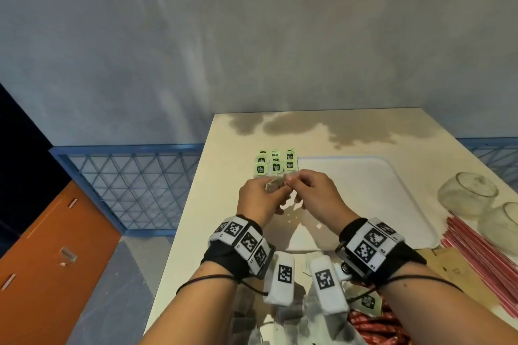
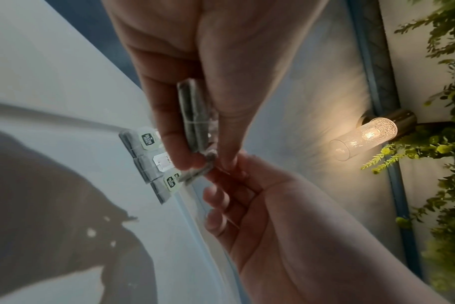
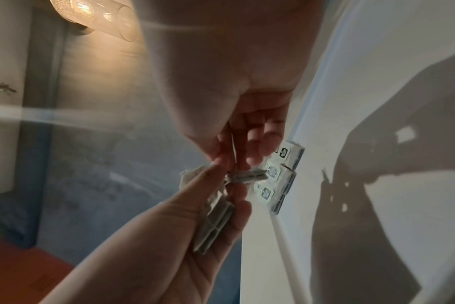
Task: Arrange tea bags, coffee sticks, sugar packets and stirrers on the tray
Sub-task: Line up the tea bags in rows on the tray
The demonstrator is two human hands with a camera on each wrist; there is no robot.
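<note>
Both hands meet above the table at the left edge of the white tray [image 1: 364, 204]. My left hand [image 1: 267, 189] grips a small stack of grey tea bags [image 2: 198, 119] between thumb and fingers. My right hand [image 1: 298, 180] pinches the end of one tea bag [image 3: 247, 176] at the top of that stack. Just beyond the fingers, several tea bags with green tags [image 1: 276, 166] lie in neat rows beside the tray's far left corner. They also show in the wrist views, as laid tea bags [image 2: 153, 160] and laid tea bags [image 3: 275, 174].
Two glass jars [image 1: 468, 193] stand at the right table edge, with a bundle of red stirrers [image 1: 482, 260] and brown packets [image 1: 454, 272] in front of them. Red coffee sticks [image 1: 375, 328] and loose tea bags [image 1: 280, 316] lie near me. A blue lattice railing [image 1: 134, 185] runs left of the table.
</note>
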